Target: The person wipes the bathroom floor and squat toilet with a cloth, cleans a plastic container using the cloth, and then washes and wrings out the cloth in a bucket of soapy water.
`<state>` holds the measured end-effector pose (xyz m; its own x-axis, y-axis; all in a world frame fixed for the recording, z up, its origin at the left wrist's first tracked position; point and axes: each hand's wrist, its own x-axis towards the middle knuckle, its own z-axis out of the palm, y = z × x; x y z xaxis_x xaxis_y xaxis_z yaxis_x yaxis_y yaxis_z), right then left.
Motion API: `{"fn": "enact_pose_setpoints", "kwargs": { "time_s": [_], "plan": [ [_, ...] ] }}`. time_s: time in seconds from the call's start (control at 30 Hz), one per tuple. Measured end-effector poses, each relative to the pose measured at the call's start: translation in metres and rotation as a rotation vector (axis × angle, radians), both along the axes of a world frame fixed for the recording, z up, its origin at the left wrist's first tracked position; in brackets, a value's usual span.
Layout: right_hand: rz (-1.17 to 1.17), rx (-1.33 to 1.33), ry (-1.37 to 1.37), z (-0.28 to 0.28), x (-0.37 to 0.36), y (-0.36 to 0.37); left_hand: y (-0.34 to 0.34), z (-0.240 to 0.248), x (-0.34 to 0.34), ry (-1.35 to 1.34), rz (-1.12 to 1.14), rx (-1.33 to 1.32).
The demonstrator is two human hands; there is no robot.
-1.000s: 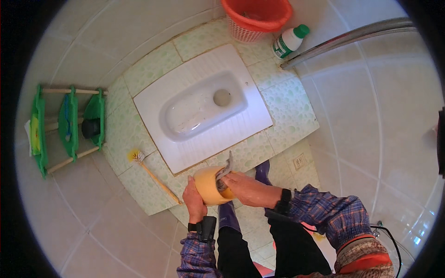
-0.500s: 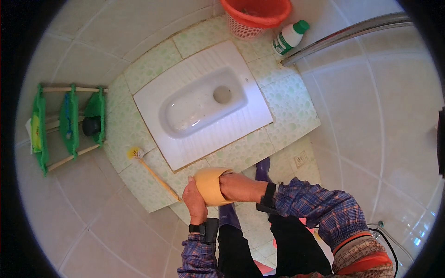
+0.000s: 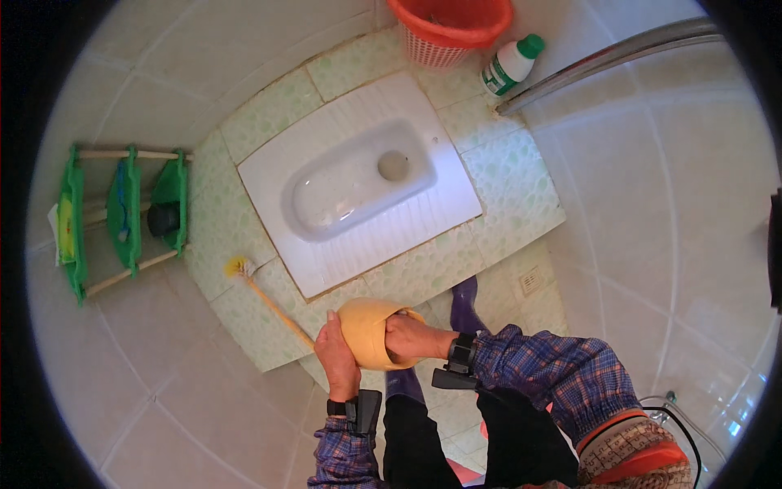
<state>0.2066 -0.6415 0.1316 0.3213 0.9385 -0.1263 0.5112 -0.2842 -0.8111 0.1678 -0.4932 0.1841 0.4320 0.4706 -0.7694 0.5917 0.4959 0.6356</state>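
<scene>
One yellow glove (image 3: 366, 330) — left hand (image 3: 338, 359) clenched on its cuff, right hand's (image 3: 407, 336) grip hidden inside — beside one brush (image 3: 269, 297).

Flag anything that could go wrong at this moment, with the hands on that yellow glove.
The right hand is pushing into the yellow rubber glove that the left hand grips; the cuff could fold or tear. The brush lies on the floor beside the feet, a possible trip hazard.

Rack (image 3: 122, 216) left of squat toilet (image 3: 358, 183); basket (image 3: 452, 28) behind it.
</scene>
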Motion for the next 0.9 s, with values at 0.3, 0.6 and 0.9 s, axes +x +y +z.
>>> {"fn": "enact_pose_setpoints", "kwargs": {
  "time_s": [0.3,0.6,0.9],
  "plan": [
    [-0.231,0.142,0.161,0.024,-0.009,0.003,0.009,-0.011,-0.004,0.006,-0.103,-0.001],
    [-0.168,0.130,0.130,-0.010,-0.029,-0.007,-0.002,-0.004,-0.002,0.008,-0.232,0.064],
    [-0.506,0.292,0.799,0.026,0.004,-0.006,-0.014,0.006,-0.033,-0.148,-0.041,0.009]
  ]
}}
